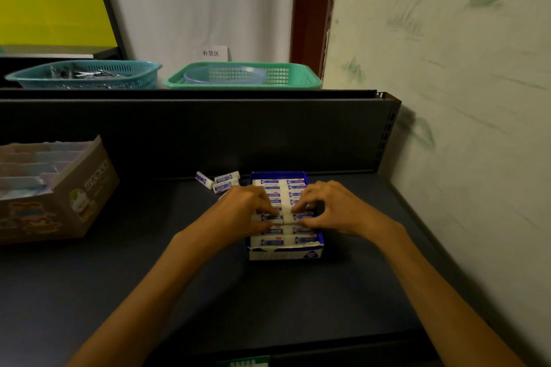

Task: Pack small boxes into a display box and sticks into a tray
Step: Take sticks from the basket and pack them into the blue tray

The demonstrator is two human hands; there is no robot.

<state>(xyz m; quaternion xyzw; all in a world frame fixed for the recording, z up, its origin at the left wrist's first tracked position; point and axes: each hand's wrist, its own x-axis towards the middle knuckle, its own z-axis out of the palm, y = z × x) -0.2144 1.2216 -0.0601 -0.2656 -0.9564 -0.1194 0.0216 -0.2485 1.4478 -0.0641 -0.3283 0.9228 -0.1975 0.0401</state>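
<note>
— Both my hands are pinching small boxes in the middle of the display box (284, 252): my left hand (243, 211) has fingertips curled onto one in the left column, my right hand (331, 208) onto its neighbour in the right column. Those two sit between rows already packed in front and behind.

— What could go wrong?

— I'd say the fit looks tight. If I press one end harder, that box could tilt and jam, or lift its neighbours. The torn front lip of the display box might also buckle if I lean on it.

— Anything left outside?

— Three loose small boxes (219, 182) lie on the dark shelf (149, 277), just beyond the display box's left rear corner. My left hand is between me and them.

— And around?

— A cardboard carton (74, 188) at far left, well apart; a blue basket (86, 74) and green basket (247, 76) up on the ledge. I can't make out any sticks or tray for certain.
</note>
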